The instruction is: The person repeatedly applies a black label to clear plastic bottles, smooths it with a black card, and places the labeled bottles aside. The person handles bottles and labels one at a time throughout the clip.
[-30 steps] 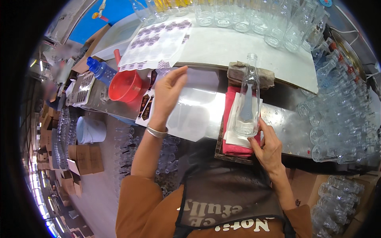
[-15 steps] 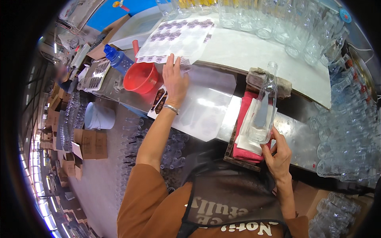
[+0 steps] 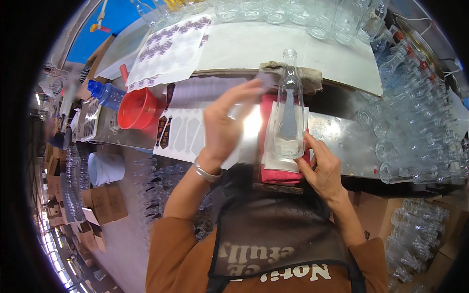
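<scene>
Toward the left end of the metal surface (image 3: 344, 139), a blue plastic bottle (image 3: 105, 94) leans beside a red dipper (image 3: 137, 108), both behind the near edge; next comes a sheet of tie-shaped labels (image 3: 181, 131), which reaches that near edge; the left hand (image 3: 223, 122), blurred, is over the sheet's right part, its fingers drawn together by a pale smear, and I cannot tell whether they pinch anything; just right of it, the clear glass bottle (image 3: 289, 117) lies on a white cloth (image 3: 281, 165) over a red cloth (image 3: 281, 177), base toward the near edge, neck over a rag-covered block (image 3: 311, 78) against the white board's (image 3: 337, 68) front edge; the right hand (image 3: 322, 168) pinches the base's right corner between thumb and fingers; beyond it, open metal gives room sideways, up to stacked glass bottles (image 3: 405, 141) by the surface's right end.
</scene>
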Motion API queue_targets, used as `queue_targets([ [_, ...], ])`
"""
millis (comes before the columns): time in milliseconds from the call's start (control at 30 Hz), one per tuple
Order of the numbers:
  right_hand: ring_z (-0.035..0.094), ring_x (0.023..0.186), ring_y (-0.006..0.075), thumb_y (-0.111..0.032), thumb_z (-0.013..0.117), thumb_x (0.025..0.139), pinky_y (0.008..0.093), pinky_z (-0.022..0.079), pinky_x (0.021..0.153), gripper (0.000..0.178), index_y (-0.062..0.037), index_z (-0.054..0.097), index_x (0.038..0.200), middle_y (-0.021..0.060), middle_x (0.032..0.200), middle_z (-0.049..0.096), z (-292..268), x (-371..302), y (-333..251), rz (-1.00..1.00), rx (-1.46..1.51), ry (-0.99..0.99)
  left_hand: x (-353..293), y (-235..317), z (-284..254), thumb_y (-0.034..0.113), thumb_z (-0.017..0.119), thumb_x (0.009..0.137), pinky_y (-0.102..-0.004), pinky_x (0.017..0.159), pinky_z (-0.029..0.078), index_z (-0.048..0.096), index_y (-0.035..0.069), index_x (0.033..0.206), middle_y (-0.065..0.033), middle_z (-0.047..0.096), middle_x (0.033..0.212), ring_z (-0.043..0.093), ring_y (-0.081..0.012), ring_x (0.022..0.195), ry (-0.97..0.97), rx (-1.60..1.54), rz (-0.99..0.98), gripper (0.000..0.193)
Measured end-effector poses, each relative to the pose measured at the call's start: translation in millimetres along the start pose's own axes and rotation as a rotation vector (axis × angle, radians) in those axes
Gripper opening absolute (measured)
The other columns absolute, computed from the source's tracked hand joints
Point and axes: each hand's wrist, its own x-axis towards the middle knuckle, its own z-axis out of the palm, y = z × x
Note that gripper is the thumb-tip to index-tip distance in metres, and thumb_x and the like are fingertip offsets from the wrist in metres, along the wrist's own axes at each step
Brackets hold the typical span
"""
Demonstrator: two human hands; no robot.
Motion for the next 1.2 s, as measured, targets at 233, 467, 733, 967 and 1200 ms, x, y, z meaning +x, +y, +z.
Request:
queue_targets([
  [233, 0.058, 0.061, 0.0195, -0.008, 0.077, 0.081, 0.0326, 0.048, 0.056, 0.058, 0.0003, 0.056, 0.135, 0.0131, 0.098, 0.065, -3, -2, 5, -0.041, -0.01, -0.031, -28, 16, 34, 0.003, 0.076, 0.079, -0.0404, 0.099, 0.052, 0.073, 0.006, 0.105, -0.0134, 0.067, 0.129, 0.062, -0.0297, 0.124, -0.262, 0.407, 0.43, 0.027],
  [467, 0.048, 0.06, 0.004, -0.007, 0.067, 0.092, 0.0214, 0.041, 0.054, 0.044, 0.0014, 0.057, 0.134, 0.0042, 0.113, 0.067, -28, 22, 17, 0.265, 0.458, -0.144, -26, 10, 19, 0.017, 0.079, 0.079, -0.0453, 0.114, 0.036, 0.071, 0.012, 0.119, -0.0229, 0.045, 0.152, 0.041, -0.0406, 0.142, -0.367, 0.227, 0.29, 0.041],
  [733, 0.059, 0.069, 0.0046, -0.016, 0.07, 0.094, 0.0219, 0.048, 0.06, 0.052, 0.0036, 0.051, 0.139, 0.0118, 0.124, 0.063, -5, 58, 14, 0.255, 0.465, -0.158, -25, -10, 26, 0.018, 0.078, 0.082, -0.0448, 0.113, 0.039, 0.06, 0.013, 0.139, -0.0217, 0.038, 0.157, 0.042, -0.0388, 0.142, -0.36, 0.157, 0.094, 0.06],
  [967, 0.067, 0.087, 0.0132, -0.019, 0.071, 0.091, 0.0283, 0.053, 0.076, 0.057, 0.0055, 0.052, 0.138, 0.0151, 0.124, 0.065, -8, 56, 11, 0.347, 0.573, -0.167, -27, -12, 25, 0.023, 0.075, 0.088, -0.0439, 0.113, 0.039, 0.057, 0.012, 0.143, -0.0192, 0.041, 0.156, 0.043, -0.0349, 0.142, -0.369, 0.027, 0.01, 0.058],
  [1200, 0.069, 0.095, 0.0166, -0.021, 0.067, 0.095, 0.0274, 0.052, 0.082, 0.054, 0.0051, 0.052, 0.14, 0.0143, 0.119, 0.066, 2, 48, 11, 0.328, 0.665, -0.098, -35, -15, 28, 0.021, 0.07, 0.094, -0.0415, 0.104, 0.05, 0.057, 0.014, 0.143, -0.0139, 0.039, 0.157, 0.046, -0.0301, 0.14, -0.376, -0.067, -0.09, 0.051],
])
